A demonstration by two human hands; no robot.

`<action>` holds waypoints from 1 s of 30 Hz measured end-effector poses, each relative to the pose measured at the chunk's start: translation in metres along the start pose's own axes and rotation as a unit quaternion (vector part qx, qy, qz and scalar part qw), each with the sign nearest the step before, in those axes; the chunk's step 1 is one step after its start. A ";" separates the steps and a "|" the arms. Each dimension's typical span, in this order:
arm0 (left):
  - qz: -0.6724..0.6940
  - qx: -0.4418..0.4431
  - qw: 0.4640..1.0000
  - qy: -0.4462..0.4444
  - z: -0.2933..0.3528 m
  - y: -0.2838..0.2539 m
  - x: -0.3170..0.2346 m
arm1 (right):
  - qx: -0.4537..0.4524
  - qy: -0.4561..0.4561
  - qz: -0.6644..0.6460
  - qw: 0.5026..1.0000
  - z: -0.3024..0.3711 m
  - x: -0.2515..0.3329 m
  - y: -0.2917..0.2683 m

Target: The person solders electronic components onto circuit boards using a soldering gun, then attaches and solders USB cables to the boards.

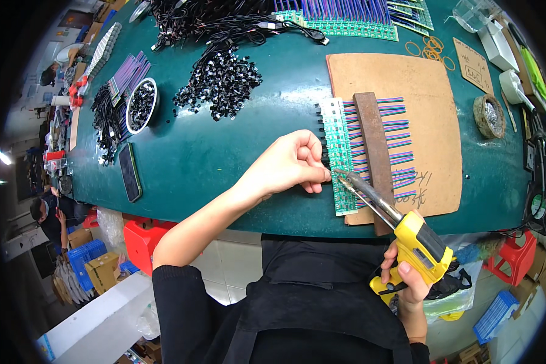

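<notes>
My left hand (285, 162) is closed in a pinch at the left edge of a green circuit board panel (336, 136). What its fingertips hold is hidden or too small to name. My right hand (411, 280) is wrapped round the handle of a yellow soldering gun (420, 241). The gun's tip reaches the panel just beside my left fingertips. Small black connectors (323, 130) line the panel's left edge. Blue, purple and dark wires (400, 159) run out to the right, beneath a rusty flat metal bar (373, 136) lying across them. A brown board (434, 115) lies under the wires.
Loose black connectors (224, 82) form a pile at the back, near a white bowl (131, 126) of more and a phone (129, 173). Black cables (206, 21) and wired panels (355, 29) lie farthest away. Rubber bands (432, 48) and a round tin (489, 116) are at right.
</notes>
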State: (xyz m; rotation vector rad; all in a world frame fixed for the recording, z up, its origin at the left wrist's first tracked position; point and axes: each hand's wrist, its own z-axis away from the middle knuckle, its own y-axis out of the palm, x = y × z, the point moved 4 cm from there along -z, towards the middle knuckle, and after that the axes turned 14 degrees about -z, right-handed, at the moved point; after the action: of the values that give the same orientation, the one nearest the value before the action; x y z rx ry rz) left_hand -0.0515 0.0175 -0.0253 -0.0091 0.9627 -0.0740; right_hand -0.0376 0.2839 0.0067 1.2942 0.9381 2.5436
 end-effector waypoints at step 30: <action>-0.011 -0.016 1.000 0.005 0.000 0.001 0.000 | 0.026 -0.002 0.067 0.997 0.001 0.000 0.001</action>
State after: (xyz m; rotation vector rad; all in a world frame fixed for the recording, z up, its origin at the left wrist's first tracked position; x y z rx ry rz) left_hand -0.0511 0.0189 -0.0256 -0.0493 0.9735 -0.0790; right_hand -0.0366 0.2838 0.0074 1.4213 0.9544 2.6302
